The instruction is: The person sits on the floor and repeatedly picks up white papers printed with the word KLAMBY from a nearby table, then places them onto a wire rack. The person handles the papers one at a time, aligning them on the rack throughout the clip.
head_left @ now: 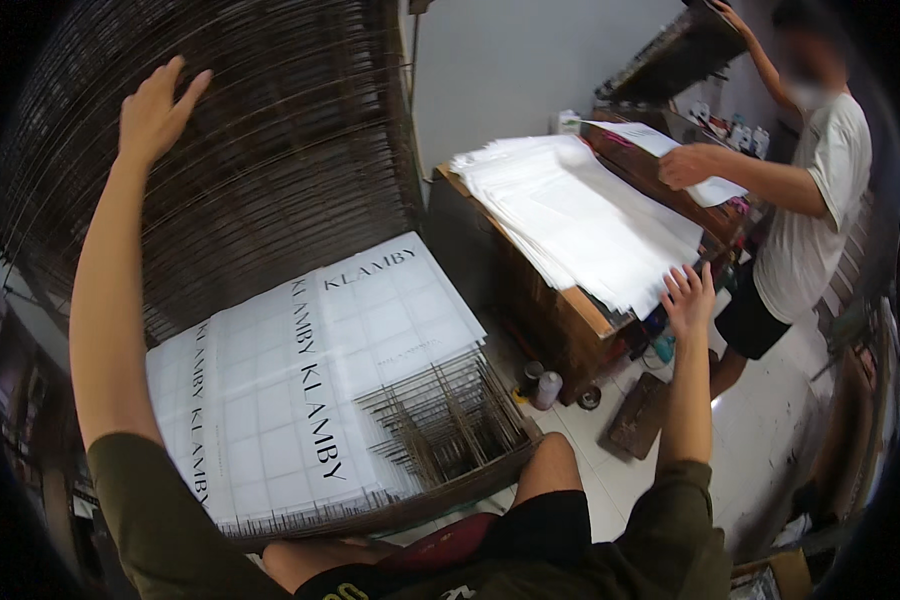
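Note:
My left hand (158,115) is raised in front of the dark wire drying rack (270,130), thumb and fingers apart. Nothing shows in it; whether it touches the rack's wires I cannot tell. Below it, white sheets with large black lettering (260,390) lie on the lower wire shelves (440,410) before my knees. My right hand (688,298) reaches out to the right with spread fingers, at the near corner of a pile of plain white sheets (580,215). It holds nothing that I can see.
The pile rests on a wooden table (540,280). Beyond, a person in a pale shirt (820,210) holds a white sheet (710,185) at a printing station, one arm raised to a dark tilted frame (670,50). Bottles (547,390) and a brown block (635,415) stand on the tiled floor.

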`<state>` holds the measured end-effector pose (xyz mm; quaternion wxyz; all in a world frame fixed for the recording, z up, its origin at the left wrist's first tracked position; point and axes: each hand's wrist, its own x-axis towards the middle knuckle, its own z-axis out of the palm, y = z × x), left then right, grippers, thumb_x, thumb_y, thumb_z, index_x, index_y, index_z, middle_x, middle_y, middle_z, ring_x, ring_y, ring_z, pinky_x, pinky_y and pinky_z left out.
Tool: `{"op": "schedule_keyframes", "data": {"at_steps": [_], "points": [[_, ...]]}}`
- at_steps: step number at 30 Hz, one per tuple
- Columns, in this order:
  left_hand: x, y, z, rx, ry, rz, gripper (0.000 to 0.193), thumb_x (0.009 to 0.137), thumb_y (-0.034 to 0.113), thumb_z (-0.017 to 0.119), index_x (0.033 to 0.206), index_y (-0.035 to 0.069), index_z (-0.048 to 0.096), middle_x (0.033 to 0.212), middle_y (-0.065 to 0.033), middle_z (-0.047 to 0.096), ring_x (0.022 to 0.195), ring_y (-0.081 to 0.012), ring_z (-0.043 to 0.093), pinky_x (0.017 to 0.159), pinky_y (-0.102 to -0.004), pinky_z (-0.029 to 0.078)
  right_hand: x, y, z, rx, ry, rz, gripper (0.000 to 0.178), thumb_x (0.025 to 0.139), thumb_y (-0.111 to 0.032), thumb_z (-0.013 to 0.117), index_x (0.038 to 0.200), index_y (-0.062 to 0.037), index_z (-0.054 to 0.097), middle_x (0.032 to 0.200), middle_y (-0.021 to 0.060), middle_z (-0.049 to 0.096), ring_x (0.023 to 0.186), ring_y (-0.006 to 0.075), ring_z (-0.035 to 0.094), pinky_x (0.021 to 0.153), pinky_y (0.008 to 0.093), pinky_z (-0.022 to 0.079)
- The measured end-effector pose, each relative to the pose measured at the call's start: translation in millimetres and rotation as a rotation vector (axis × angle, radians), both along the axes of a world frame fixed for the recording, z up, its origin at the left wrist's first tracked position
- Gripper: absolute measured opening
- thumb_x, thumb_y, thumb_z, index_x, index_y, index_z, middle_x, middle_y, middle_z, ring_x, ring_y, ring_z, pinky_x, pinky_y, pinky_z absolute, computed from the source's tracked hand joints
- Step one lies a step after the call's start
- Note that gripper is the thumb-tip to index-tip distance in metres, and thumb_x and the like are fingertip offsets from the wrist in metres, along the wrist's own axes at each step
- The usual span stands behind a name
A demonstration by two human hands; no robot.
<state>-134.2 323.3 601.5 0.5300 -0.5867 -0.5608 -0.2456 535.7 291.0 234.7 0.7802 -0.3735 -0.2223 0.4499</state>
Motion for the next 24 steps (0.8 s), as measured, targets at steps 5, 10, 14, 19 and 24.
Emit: {"op": "schedule_keyframes", "data": {"at_steps": [5,10,14,19,24], "points": [[12.8,-69.9,-54.8,0.143,0.171,-0.191,0.035,0.093,0.032,0.048,0.107,0.003,0.059,0.099,-0.0146,0.061,0.087,-0.0293,0.06,0.077,-0.0377,0.045,27.1,37.4,0.4,0.156,0.368,0.141,0.094,0.084,-0.065,0.045,0.141,0.0029,0.015,0.138,0.0261,0.035,0.125,0.0357,0.042,0.101,0.0456,0.036],[49.6,-184.0,-185.7,-0.29,-0.151,-0.372,0.009,0.076,0.004,0.065,0.084,0.004,0.062,0.079,-0.0121,0.061,0.076,-0.0289,0.06,0.07,-0.0365,0.046,39.9,51.7,5.5,0.092,0.362,0.127,0.081,0.09,-0.056,0.041,0.138,0.0056,0.018,0.131,0.0261,0.042,0.118,0.0366,0.048,0.095,0.0444,0.043],[88.4,-265.9,-302.3,-0.569,-0.361,-0.455,0.02,0.065,0.007,0.073,0.08,0.01,0.061,0.069,-0.0069,0.056,0.062,-0.0277,0.054,0.054,-0.0373,0.038,50.3,81.6,-22.0,0.031,0.295,-0.004,0.035,0.097,-0.024,0.032,0.121,0.0001,0.04,0.122,0.016,0.05,0.11,0.0313,0.053,0.094,0.0441,0.045],[109.8,-289.3,-405.8,-0.735,-0.577,-0.435,0.015,0.065,0.015,0.076,0.073,0.008,0.065,0.063,-0.0051,0.051,0.058,-0.0248,0.053,0.051,-0.0365,0.04,11.6,44.9,-6.0,0.057,0.167,0.062,0.036,0.097,-0.023,0.033,0.125,-0.001,0.04,0.125,0.0138,0.05,0.114,0.0302,0.05,0.099,0.0454,0.041],[102.0,-289.8,-450.2,-0.822,-0.528,-0.421,0.026,0.069,0.027,0.074,0.083,0.008,0.065,0.061,-0.0045,0.05,0.056,-0.0236,0.053,0.052,-0.0357,0.041,-104.8,-30.2,26.2,0.124,0.276,0.005,0.042,0.099,-0.027,0.031,0.13,0.0005,0.036,0.132,0.0164,0.044,0.122,0.0292,0.044,0.102,0.0446,0.038]]}}
